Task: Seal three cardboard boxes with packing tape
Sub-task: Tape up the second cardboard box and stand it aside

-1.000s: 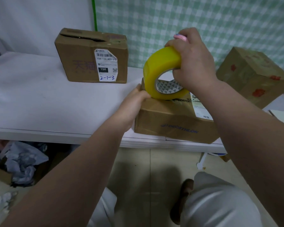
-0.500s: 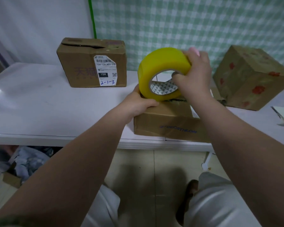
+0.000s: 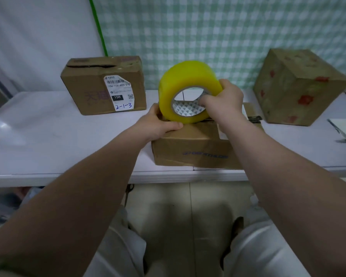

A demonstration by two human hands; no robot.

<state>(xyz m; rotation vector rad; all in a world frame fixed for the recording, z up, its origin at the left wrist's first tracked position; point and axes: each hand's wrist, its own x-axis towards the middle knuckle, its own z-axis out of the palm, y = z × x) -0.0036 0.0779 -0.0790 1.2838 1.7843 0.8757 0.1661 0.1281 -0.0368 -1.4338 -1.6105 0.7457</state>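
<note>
The tape roll (image 3: 188,90) stands on its edge on top of the front box (image 3: 194,148), in the middle of the frame. Its hole faces the camera, so the roll's round side points up and down. The roll is fat, shiny and yellow, and its inner ring is white with small grey triangles.

The front box is brown cardboard, a bit crumpled, with blue print on its front. Its long side runs left to right, along the near edge of the smooth white table (image 3: 48,136).

The right hand (image 3: 226,98) grips the roll's right side, with fingers bent over the rim and a fingertip inside the hole. The left hand (image 3: 158,124) grips the front box's top left corner, with the thumb flat along the top.

A second ago the right hand sat over the top of the roll. Now it holds the side, and the whole yellow top shows.

In the upper left sits the label box (image 3: 88,86), brown with a white sticker. On the right sits the flower box (image 3: 300,86), blocky with red marks.
</note>
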